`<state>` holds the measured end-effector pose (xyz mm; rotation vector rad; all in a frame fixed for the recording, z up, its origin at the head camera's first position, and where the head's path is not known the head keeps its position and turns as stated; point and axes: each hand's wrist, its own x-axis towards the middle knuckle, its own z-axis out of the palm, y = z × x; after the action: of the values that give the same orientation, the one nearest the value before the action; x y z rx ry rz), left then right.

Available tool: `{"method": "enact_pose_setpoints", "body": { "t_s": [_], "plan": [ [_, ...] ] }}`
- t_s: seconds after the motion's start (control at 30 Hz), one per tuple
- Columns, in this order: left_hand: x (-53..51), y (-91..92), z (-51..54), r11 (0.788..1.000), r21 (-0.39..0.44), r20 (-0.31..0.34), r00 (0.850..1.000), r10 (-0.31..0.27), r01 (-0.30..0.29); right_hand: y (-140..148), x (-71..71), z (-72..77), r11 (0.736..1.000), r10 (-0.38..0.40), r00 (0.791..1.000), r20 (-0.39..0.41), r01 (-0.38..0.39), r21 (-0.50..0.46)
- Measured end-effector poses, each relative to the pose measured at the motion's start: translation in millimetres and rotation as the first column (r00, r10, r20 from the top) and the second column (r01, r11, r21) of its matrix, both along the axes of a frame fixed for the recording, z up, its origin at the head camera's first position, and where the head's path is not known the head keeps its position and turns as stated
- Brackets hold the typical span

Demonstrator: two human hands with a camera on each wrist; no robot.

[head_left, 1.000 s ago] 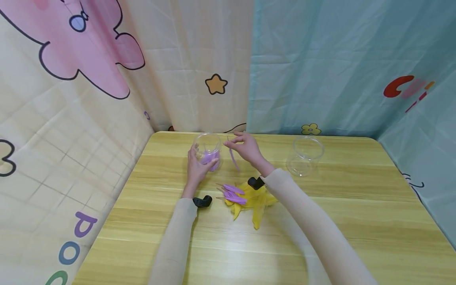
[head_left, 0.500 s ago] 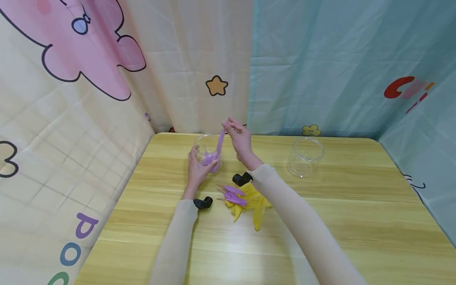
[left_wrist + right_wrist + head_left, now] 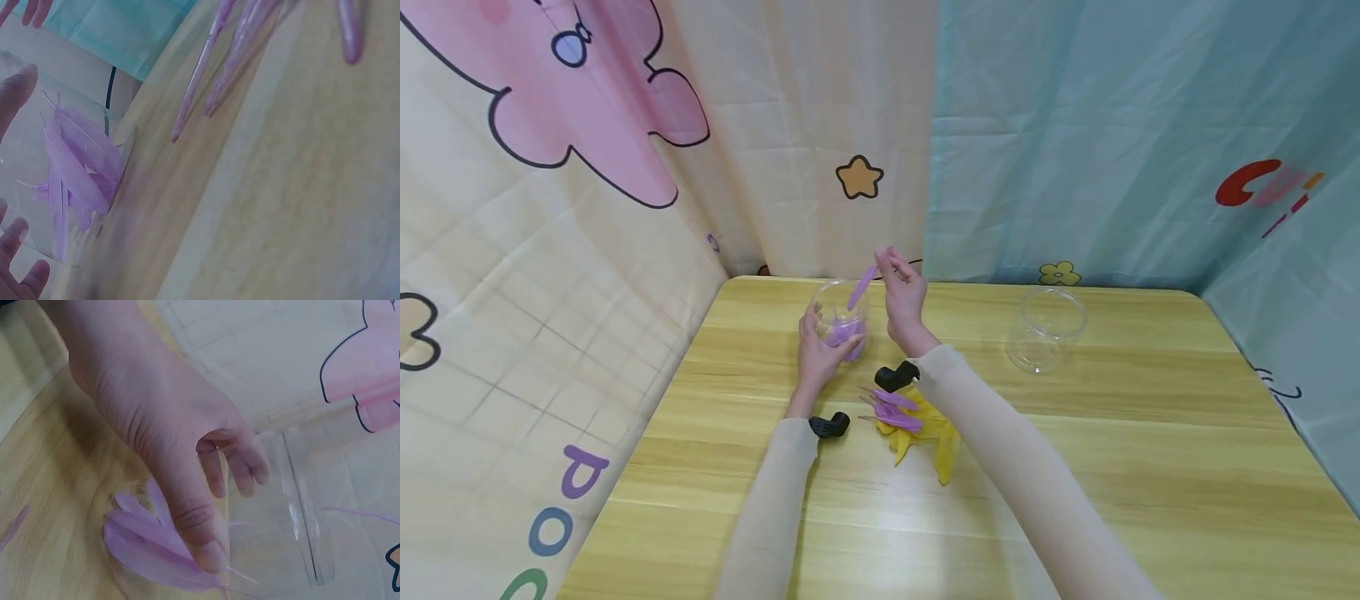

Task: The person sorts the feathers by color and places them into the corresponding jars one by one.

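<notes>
Head view: "ood" lettering [image 3: 533, 532], feather [image 3: 861, 288] in right hand [image 3: 906, 302]

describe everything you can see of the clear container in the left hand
The clear container looks like rigid plastic or glass: round, lidless and see-through, its top wide open. It stands upright on the wooden table. Several purple feathers lean inside, quills upward. The left hand grips it, thumb across the near side. Another purple feather, pinched by the right hand, hangs at its mouth; whether they touch is unclear.
</notes>
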<state>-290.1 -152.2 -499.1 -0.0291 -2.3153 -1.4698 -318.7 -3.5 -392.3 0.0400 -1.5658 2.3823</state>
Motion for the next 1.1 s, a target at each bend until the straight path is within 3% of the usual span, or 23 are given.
{"method": "enact_pose_setpoints", "body": {
  "t_s": [0.1,0.23,0.33,0.43,0.6,0.7,0.77,0.83,0.93,1.03,1.1],
  "plan": [
    [-0.5,-0.2,-1.8,1.0,-0.012,-0.004,1.0,0.002,-0.002,-2.4,1.0,-1.7,1.0,0.001,1.0,0.007,-0.001,0.025],
    [-2.1,0.1,-1.9,1.0,-0.023,-0.006,1.0,0.002,-0.002,-1.5,3.5,-7.6,0.98,0.053,0.998,0.037,-0.059,0.19],
    [-1.3,0.2,-2.1,1.0,-0.025,0.003,1.0,0.003,-0.003,2.8,5.9,-17.4,0.922,0.116,0.988,0.098,-0.144,0.358],
    [-0.4,0.8,-2.1,1.0,-0.025,0.01,1.0,0.001,-0.001,10.6,7.5,-25.3,0.863,0.151,0.978,0.143,-0.201,0.463],
    [0.6,0.0,-1.5,1.0,-0.015,0.007,1.0,-0.001,0.001,27.8,8.1,-31.6,0.802,0.17,0.977,0.13,-0.214,0.558],
    [0.8,-0.5,-0.8,1.0,-0.007,0.015,1.0,0.0,0.0,39.2,9.8,-33.7,0.744,0.179,0.975,0.129,-0.22,0.631],
    [0.8,-0.3,0.1,1.0,-0.004,0.024,1.0,-0.001,0.001,45.4,12.9,-33.9,0.677,0.19,0.973,0.133,-0.228,0.7],
    [0.9,0.0,1.2,1.0,-0.002,0.036,0.999,-0.002,0.002,49.9,17.6,-34.3,0.569,0.219,0.965,0.147,-0.249,0.784],
    [1.4,0.4,3.0,1.0,-0.003,0.05,0.999,0.002,-0.002,53.5,28.5,-35.5,0.337,0.293,0.939,0.181,-0.279,0.899],
    [2.2,0.6,4.0,1.0,-0.013,0.06,0.998,0.012,-0.011,53.9,40.6,-39.0,0.093,0.369,0.896,0.246,-0.299,0.95],
    [2.7,0.9,4.0,1.0,-0.025,0.061,0.998,0.016,-0.015,52.9,48.8,-41.6,-0.03,0.403,0.869,0.287,-0.301,0.953]
  ]
}}
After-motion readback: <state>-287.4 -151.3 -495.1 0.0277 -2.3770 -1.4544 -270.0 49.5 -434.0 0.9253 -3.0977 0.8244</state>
